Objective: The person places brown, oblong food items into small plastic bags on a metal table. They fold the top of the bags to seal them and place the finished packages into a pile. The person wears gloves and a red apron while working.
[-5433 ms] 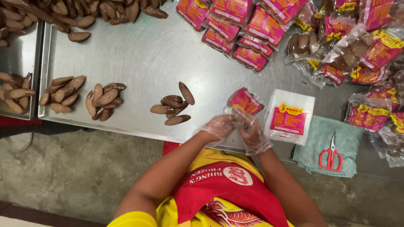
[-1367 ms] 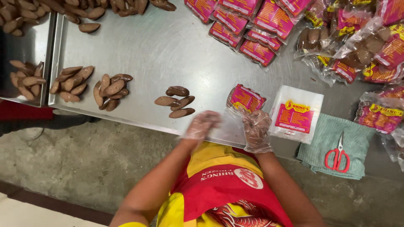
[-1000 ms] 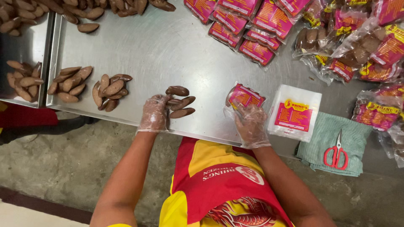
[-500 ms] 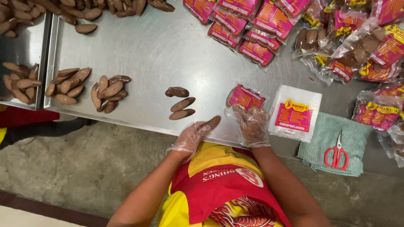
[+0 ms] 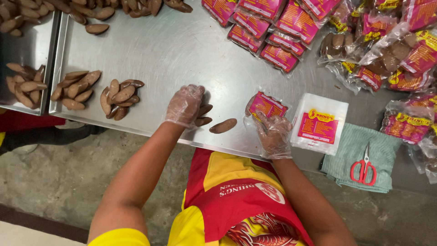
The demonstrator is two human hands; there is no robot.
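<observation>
Left hand (image 5: 184, 105) fingers closed over brown biscuits (image 5: 202, 115) to gather them, right hand (image 5: 273, 134) fingers pinching packet (image 5: 265, 105) open on bench (image 5: 154, 50).

- Centre of the steel table (image 5: 182, 45): bare sheet from the upper-left pile of brown pieces (image 5: 91, 9) to the packets; a hand passes freely here.
- Lower centre: the left hand (image 5: 184, 105) covers a few pieces; one loose piece (image 5: 223, 125) lies between it and the right hand (image 5: 273, 134), narrowing that gap.
- Left: two small heaps (image 5: 98, 90) stand near the front edge, with narrow lanes between them.
- Far left: a tray (image 5: 27, 54) with pieces abuts the table.
- Upper right: filled packets (image 5: 273, 27) lie packed together.
- Right: the bag stack (image 5: 321, 123), cloth (image 5: 353, 150) and scissors (image 5: 363, 166) block the front edge.
</observation>
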